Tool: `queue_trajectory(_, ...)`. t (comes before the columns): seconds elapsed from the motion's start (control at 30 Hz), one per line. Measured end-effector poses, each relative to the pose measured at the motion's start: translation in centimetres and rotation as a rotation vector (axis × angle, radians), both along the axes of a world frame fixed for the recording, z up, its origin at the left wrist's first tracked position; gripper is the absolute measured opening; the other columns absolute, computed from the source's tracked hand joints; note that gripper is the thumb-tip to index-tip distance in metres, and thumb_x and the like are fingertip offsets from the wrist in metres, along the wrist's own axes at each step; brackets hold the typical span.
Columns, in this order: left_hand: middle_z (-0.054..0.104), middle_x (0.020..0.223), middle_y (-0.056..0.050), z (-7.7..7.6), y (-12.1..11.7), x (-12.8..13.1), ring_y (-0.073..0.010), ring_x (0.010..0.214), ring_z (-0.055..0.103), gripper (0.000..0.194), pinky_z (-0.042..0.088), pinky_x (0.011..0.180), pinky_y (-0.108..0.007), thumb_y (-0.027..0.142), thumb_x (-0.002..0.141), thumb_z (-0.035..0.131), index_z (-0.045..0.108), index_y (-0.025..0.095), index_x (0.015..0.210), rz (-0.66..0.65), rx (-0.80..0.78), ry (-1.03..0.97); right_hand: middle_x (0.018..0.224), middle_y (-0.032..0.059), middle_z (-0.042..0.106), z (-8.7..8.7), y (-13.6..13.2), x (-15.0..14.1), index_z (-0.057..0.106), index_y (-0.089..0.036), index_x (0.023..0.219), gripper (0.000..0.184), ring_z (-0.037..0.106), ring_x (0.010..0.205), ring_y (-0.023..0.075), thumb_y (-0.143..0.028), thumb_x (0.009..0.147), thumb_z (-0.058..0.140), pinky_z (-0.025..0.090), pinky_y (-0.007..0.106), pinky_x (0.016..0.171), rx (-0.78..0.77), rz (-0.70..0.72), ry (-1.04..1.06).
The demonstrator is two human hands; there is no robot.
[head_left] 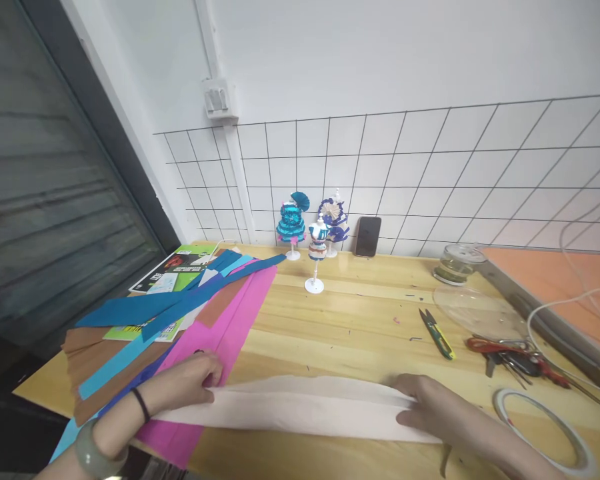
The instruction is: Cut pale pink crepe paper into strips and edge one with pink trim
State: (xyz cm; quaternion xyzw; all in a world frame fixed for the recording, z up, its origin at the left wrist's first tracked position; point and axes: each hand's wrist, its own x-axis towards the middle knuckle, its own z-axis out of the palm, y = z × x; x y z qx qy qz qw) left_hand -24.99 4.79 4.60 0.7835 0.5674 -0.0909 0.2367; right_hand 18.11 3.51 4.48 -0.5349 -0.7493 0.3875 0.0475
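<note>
A long, pale cream strip of crepe paper stretches between my two hands, low over the front of the table. My left hand pinches its left end, above a pink crepe sheet. Farther right, my right hand has thumb and fingers closed on the strip near its right end. A lengthwise fold line shows along the strip. Toward the back stand three small white dress-form stands: one in a teal ruffled paper dress, one with purple-blue paper, and one wrapped in blue, white and brown.
Blue and brown paper strips overlap a magazine at left. On the right lie yellow-green thread snips, keys, a tape roll and a clear jar. A phone leans against the wall.
</note>
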Motion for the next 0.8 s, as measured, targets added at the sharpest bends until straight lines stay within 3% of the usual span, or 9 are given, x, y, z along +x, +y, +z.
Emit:
queue_trajectory(0.1,0.054,0.071,0.003,0.2,-0.1,0.1,-0.0143,0.066,0.048,0.012,0.029,0.052,-0.022,0.018,0.061,0.045,0.049,0.02,0.071,0.039,-0.064,-0.014,0.08,-0.0007,0.066,-0.1,-0.2,0.7,0.063,-0.021,0.084,0.026,0.059,0.073,0.0166,-0.013,0.066,0.046,0.042,0.021,0.061,-0.014,-0.022,0.007)
queue_trajectory(0.23,0.059,0.082,0.002,1.6,0.8,0.8,-0.0148,0.073,0.054,0.029,0.036,0.06,-0.022,0.015,0.065,0.044,0.056,0.023,0.09,0.016,0.016,-0.137,0.09,0.0011,0.066,-0.7,0.5,1.8,0.062,-0.023,0.087,0.025,0.059,0.081,0.0191,-0.015,0.069,0.046,0.044,0.025,0.07,0.108,-0.047,0.045)
queue_trajectory(0.4,0.059,0.075,-0.002,4.0,4.4,2.4,-0.0161,0.076,0.052,0.02,0.037,0.07,-0.026,0.018,0.078,0.041,0.06,0.02,0.074,-0.122,0.348,-0.126,0.09,0.0069,0.064,-0.6,3.2,3.5,0.061,-0.021,0.092,0.027,0.059,0.08,0.0198,-0.015,0.074,0.042,0.046,0.029,0.069,0.506,-0.047,-0.031)
queue_trajectory(0.5,0.056,0.081,-0.004,4.3,6.4,3.3,-0.0176,0.081,0.05,0.022,0.037,0.073,-0.028,0.013,0.081,0.038,0.06,0.019,0.082,-0.153,0.581,-0.073,0.093,0.009,0.061,-0.4,4.9,4.7,0.059,-0.02,0.1,0.033,0.058,0.082,0.0205,-0.011,0.075,0.039,0.045,0.031,0.068,0.74,-0.076,-0.145)
queue_trajectory(0.63,0.054,0.093,-0.007,2.0,7.0,4.5,-0.0218,0.092,0.045,0.027,0.037,0.075,-0.032,0.006,0.081,0.038,0.057,0.019,0.094,-0.188,0.762,0.081,0.094,0.0105,0.06,-2.0,5.8,6.2,0.059,-0.019,0.104,0.032,0.056,0.087,0.0225,-0.013,0.079,0.039,0.045,0.035,0.072,0.895,-0.05,-0.283)
queue_trajectory(0.8,0.054,0.096,-0.007,-2.8,5.3,5.0,-0.0217,0.094,0.046,0.035,0.038,0.078,-0.034,0.001,0.08,0.038,0.052,0.02,0.106,-0.291,0.732,0.114,0.101,0.0112,0.062,-5.5,4.2,7.2,0.06,-0.019,0.105,0.029,0.056,0.095,0.0212,-0.018,0.086,0.038,0.046,0.035,0.08,0.904,0.084,-0.266)
